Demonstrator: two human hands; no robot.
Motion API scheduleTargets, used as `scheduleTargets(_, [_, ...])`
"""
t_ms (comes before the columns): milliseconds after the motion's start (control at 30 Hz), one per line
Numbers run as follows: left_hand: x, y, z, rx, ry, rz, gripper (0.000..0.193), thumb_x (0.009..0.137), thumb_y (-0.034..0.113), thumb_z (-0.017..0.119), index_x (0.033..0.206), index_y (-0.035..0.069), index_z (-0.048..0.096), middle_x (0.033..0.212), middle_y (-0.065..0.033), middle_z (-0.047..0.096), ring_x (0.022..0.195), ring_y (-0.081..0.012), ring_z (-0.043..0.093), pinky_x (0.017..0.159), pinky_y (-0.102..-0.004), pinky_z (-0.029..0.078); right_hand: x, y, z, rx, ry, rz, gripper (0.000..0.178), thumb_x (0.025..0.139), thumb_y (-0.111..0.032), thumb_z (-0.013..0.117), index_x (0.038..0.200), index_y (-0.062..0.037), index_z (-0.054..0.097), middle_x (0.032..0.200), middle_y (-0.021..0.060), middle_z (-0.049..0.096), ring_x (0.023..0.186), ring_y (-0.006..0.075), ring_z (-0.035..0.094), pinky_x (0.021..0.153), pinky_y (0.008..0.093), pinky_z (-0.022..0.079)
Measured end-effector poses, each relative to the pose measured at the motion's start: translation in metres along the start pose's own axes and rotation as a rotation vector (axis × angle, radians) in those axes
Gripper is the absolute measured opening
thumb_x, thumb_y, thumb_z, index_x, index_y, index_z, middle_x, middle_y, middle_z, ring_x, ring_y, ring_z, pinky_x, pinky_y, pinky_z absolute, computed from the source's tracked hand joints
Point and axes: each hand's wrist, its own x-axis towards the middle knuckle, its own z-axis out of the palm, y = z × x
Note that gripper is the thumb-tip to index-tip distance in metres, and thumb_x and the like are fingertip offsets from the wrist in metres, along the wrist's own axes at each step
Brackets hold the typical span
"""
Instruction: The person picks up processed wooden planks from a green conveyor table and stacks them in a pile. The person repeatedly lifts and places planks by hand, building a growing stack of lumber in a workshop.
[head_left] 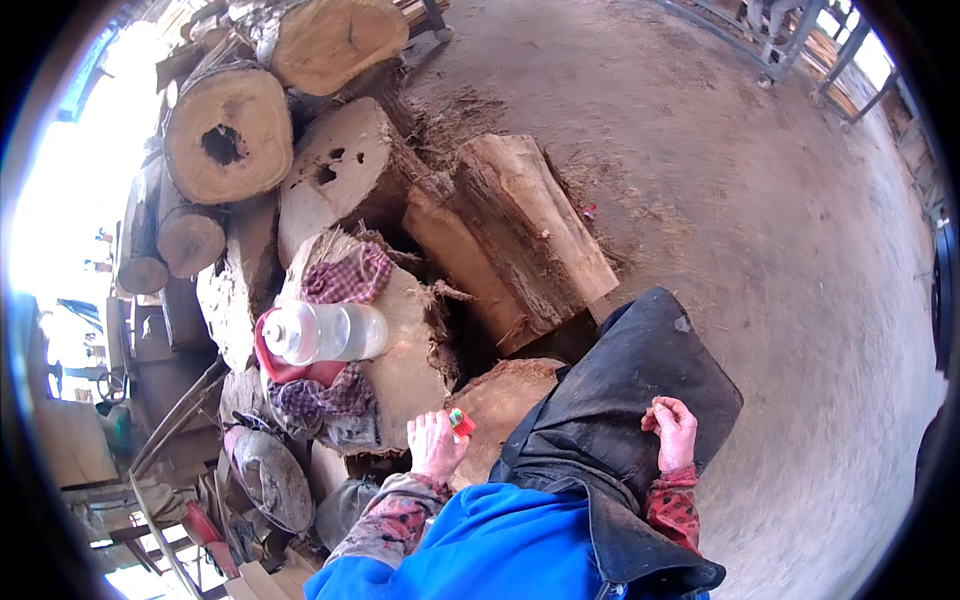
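My left hand [435,447] is closed round a small red and green object [461,421] that sticks out by the thumb; its exact kind is too small to tell. Just beyond that hand lies a cut log [420,340], its pale end facing up. A clear plastic bottle [345,332] rests on its side there, between checked cloths [350,275]. My right hand [672,430] hovers over or rests on the black apron [610,400] across my lap. Its fingers are curled together, and whatever they pinch, if anything, is hidden.
Large logs [228,135] are stacked to the far left. A split timber block [525,235] with rough bark lies ahead. A round grey lidlike object [272,480] and scrap stand at the lower left. Concrete floor [800,300] spreads to the right, with metal framing [800,50] beyond.
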Motion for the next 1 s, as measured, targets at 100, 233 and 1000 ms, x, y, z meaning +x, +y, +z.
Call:
scheduleTargets(100, [0.004,-0.016,-0.014,0.020,0.057,-0.009,0.039,0.066,0.032,0.072,0.090,0.005,0.057,0.087,-0.0135,0.059,0.087,-0.0319,0.056,0.079,-0.0443,0.041,0.000,0.000,0.001,-0.035,0.011,0.006,0.014,0.093,-0.009,0.058,0.101,0.0016,0.063,0.078,0.0069,0.065,0.064,0.0148,0.062,0.060,0.0278,0.052])
scheduleTargets(233, [0.007,-0.052,-0.037,0.080,0.097,-0.088,0.036,0.067,0.032,0.071,0.088,0.005,0.058,0.086,-0.0140,0.060,0.086,-0.0311,0.058,0.078,-0.0441,0.041,0.001,-0.001,0.002,-0.037,0.012,0.032,0.014,0.093,-0.010,0.059,0.100,0.0009,0.063,0.078,0.0065,0.064,0.065,0.0150,0.062,0.060,0.0283,0.052])
scheduleTargets(1000, [0.070,-0.227,-0.055,0.164,0.149,-0.240,0.048,0.066,0.024,0.080,0.108,0.007,0.063,0.102,-0.0147,0.065,0.103,-0.0365,0.056,0.086,-0.0498,0.036,0.004,0.007,0.001,-0.114,0.028,0.063,0.019,0.092,-0.014,0.062,0.102,0.0010,0.064,0.080,0.0068,0.065,0.065,0.0152,0.062,0.058,0.0284,0.053])
